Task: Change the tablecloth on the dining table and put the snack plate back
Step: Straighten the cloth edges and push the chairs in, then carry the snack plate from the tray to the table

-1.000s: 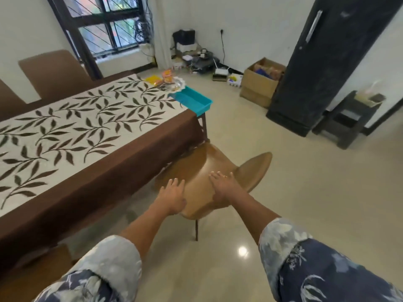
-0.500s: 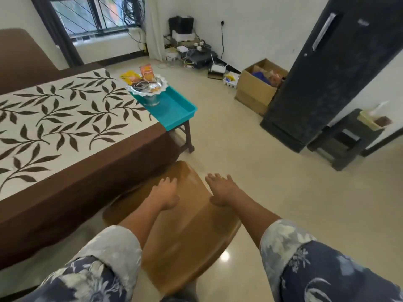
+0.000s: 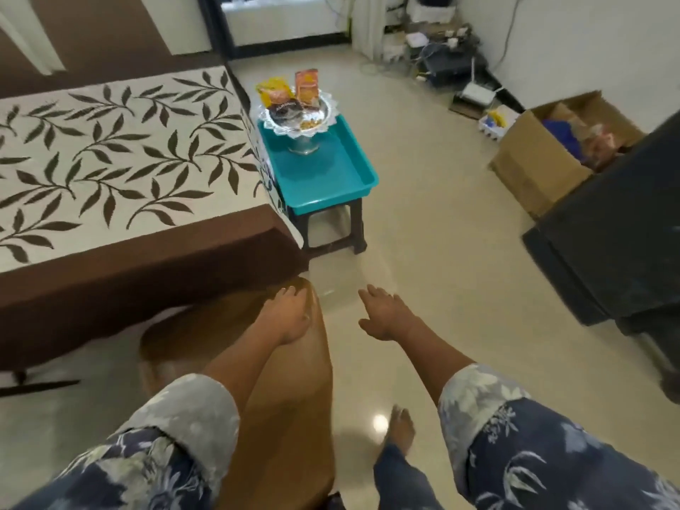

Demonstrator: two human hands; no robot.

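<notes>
— Where's the snack plate?
— In the teal tray on a stool, just beside the leafy tablecloth. It is silver and footed, with a scalloped rim, and snack packets are piled on it.
— Hands?
— Left hand rests flat on the chair; right hand is spread and holds nothing.

Leafy tablecloth, snack plate on tray

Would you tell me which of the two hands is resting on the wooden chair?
The left hand, lying on the wooden chair; the right hand hangs open over the floor, touching nothing.
</notes>
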